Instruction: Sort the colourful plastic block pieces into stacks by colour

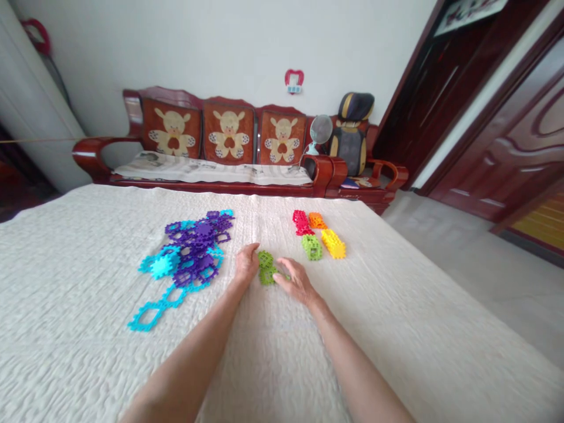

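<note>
Several lime-green notched plastic building pieces [267, 275] lie between my hands on the white quilted cover [273, 352]. My left hand [247, 262] is at their left edge, its fingers loosely bent and not closed on anything I can see. From the right, my right hand [297, 281] reaches over the same pieces with thumb and fingers apart; the thumb tip is at their edge, and a bit of green shows beside it. Right of them, a group holds a red block [302, 222], an orange block [317, 220], a green block [312, 247] and a yellow block [333, 244].
A loose pile of purple pieces [194, 247] and cyan pieces [147, 317] spreads out left of my hands. Beyond the far edge of the cover stands a wooden sofa [220, 187] with bear-patterned cushions [229, 132]. A small fan [321, 130] stands near its right end.
</note>
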{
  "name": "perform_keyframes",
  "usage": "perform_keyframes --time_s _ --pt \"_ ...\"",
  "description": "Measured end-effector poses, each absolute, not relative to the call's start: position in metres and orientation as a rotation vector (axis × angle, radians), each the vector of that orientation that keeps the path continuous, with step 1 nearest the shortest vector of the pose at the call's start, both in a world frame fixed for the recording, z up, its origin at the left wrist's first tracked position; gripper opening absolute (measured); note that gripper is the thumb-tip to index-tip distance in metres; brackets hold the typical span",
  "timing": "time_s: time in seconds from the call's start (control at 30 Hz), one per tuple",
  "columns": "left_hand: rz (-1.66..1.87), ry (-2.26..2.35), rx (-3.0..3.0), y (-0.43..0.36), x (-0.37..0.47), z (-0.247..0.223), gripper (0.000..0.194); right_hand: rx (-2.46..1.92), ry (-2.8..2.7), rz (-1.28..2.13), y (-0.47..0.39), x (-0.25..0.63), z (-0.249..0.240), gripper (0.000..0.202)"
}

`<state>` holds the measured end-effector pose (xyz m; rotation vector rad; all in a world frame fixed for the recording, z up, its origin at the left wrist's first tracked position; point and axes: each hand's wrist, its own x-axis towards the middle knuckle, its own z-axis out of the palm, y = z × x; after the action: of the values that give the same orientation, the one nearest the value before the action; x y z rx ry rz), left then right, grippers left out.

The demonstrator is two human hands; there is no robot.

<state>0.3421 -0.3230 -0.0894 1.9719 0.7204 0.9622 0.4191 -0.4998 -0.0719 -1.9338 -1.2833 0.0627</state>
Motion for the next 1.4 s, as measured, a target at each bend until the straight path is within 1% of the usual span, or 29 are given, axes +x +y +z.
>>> perform_keyframes --time_s 0.07,0.13,0.27,0.4,0.6,0.7,0.9,0.97,1.03,1.13,1.2,1.4 --pt "0.94 0.711 2.1 -0.324 0.336 -0.089 0.034 -1.961 -1.379 0.001 -0.501 0.411 -0.072 0.055" --pt "0.894 0.705 2.189 -0.324 0.334 -0.089 0.038 -1.985 -1.453 -0.056 -0.501 0.405 -0.073 0.063" --pt "0.784 0.717 2.312 -0.323 0.336 -0.088 0.041 -1.977 -1.523 -0.072 -0.502 0.403 -0.074 0.051" --pt "0.795 0.704 2.385 -0.322 0.341 -0.091 0.041 -1.942 -1.504 -0.08 -0.502 0.405 -0.074 0.047" --pt "0.81 0.699 2.394 -0.321 0.342 -0.097 0.04 -1.871 -1.193 -0.092 -0.497 0.413 -0.077 0.033" --pt "0.806 0.682 2.411 -0.321 0.341 -0.097 0.04 -1.87 -1.134 -0.104 -0.495 0.417 -0.08 0.034" --pt "0.822 0.674 2.421 -0.321 0.341 -0.098 0.038 -1.918 -1.146 -0.087 -0.495 0.418 -0.082 0.048" --pt "0.832 0.665 2.424 -0.32 0.341 -0.098 0.038 -1.913 -1.166 -0.098 -0.495 0.418 -0.082 0.048" --pt "0.842 0.651 2.43 -0.32 0.341 -0.098 0.038 -1.906 -1.197 -0.098 -0.495 0.418 -0.081 0.041" --pt "0.852 0.639 2.434 -0.32 0.341 -0.098 0.038 -1.886 -1.236 -0.1 -0.495 0.419 -0.081 0.021" --pt "0.861 0.649 2.429 -0.321 0.341 -0.098 0.037 -1.881 -1.198 -0.14 -0.493 0.421 -0.082 0.016" --pt "0.862 0.634 2.426 -0.317 0.342 -0.104 0.034 -1.923 -0.896 -0.254 -0.492 0.432 -0.087 0.029"
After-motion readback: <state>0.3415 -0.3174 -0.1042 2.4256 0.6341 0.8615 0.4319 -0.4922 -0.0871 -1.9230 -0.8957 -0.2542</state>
